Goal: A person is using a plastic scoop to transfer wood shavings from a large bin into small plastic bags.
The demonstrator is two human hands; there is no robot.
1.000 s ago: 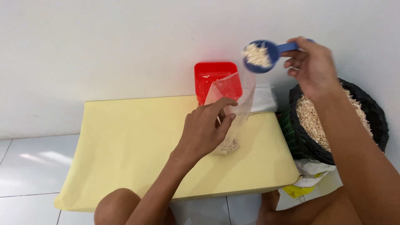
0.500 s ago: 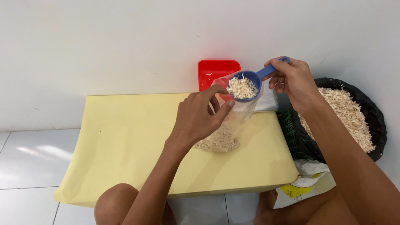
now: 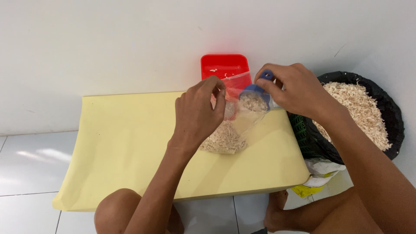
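Pale yellow board (image 3: 130, 147) on white tiled floor (image 3: 30, 164) against a white wall (image 3: 108, 43), left hand (image 3: 197, 115) pinching the clear bag (image 3: 234, 125) open on the board, right hand (image 3: 294, 89) gripping the blue scoop (image 3: 255, 93) tipped into it, red tub (image 3: 224, 69) behind, black basket (image 3: 385, 112) of shavings at right.

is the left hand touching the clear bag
Touching. The head view shows the left hand pinching the rim of the clear bag, fingers on the plastic.

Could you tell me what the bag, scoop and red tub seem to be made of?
Bag: thin clear plastic film, glossy; the pale shavings show through it. Scoop: apparently rigid blue plastic, smooth. Red tub: probably moulded plastic, shiny with rounded corners.
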